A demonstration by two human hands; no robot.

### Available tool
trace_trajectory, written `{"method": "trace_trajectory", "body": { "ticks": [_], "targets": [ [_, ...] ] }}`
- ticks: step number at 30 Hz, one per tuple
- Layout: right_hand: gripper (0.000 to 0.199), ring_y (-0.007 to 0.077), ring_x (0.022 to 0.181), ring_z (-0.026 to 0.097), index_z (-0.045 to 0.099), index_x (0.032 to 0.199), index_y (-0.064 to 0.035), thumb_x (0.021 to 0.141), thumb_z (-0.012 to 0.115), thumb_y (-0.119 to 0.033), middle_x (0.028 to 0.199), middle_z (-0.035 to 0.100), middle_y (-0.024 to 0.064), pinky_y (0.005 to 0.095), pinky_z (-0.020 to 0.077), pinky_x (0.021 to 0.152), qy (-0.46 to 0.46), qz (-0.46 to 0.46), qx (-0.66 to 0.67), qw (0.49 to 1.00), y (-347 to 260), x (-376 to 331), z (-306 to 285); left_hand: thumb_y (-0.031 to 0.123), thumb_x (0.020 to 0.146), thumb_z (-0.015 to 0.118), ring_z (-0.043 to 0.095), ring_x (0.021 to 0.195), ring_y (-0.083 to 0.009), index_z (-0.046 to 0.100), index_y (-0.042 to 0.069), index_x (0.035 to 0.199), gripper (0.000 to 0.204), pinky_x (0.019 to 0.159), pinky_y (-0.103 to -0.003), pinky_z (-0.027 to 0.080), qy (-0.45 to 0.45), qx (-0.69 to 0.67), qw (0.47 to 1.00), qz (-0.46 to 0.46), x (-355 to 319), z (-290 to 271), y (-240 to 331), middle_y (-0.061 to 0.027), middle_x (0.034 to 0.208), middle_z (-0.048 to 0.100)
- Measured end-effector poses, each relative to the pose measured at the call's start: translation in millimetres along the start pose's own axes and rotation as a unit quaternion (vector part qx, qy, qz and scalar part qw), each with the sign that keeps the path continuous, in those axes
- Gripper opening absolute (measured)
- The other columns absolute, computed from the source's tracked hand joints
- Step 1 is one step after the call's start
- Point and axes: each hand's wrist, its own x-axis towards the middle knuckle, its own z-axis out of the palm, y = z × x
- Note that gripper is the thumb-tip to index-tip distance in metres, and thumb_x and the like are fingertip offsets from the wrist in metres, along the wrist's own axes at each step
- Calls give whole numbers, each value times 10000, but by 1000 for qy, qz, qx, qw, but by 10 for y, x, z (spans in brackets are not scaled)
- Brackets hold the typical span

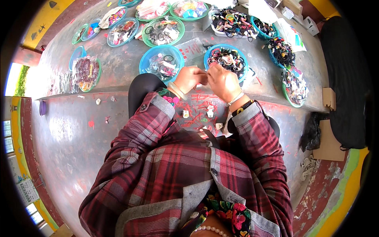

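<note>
My left hand (191,80) and my right hand (224,82) meet at the fingertips just in front of two blue baskets. Both hands are closed in a pinch, and whatever lies between the fingers is too small to make out. Beyond my right hand, a blue basket (206,59) holds dark hair ties with small coloured charms. Up and left of my left hand, a light blue basket (146,59) contains clear plastic bags and a dark hair tie. Below the hands, red strips (194,114) and several small white cards (210,111) are scattered on the floor.
More baskets of hair accessories stand behind, among them a green basket (182,34) and a white tray (215,32) heaped with dark hair ties. Packed bags (85,69) lie at the left. A step edge (260,97) crosses under the hands; a black bag (310,132) sits at the right.
</note>
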Motion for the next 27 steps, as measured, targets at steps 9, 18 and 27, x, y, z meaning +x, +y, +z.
{"method": "trace_trajectory", "body": {
  "ticks": [9,18,27],
  "targets": [
    [117,271,625,603,643,744,-67,715,608,-175,690,616,114,328,472,589,12,156,248,956,237,57,9,170,778,629,569,604,-78,647,0,886,202,509,-209,435,7,24,997,71,59,6,-127,-35,775,656],
    [174,63,388,469,647,891,0,820,600,-151,618,607,28,197,313,336,-66,279,586,758,249,77,-113,145,841,585,598,748,-120,602,-10,985,213,573,-209,454,23,-293,955,-39,60,-72,-92,-96,931,640],
    [263,78,357,420,634,968,0,831,604,-223,650,626,61,194,281,331,-168,270,703,636,347,78,-302,132,908,464,573,1006,-226,524,-58,1096,274,836,-317,486,-125,-368,921,7,-50,-29,169,-156,1101,568]
  ]
}}
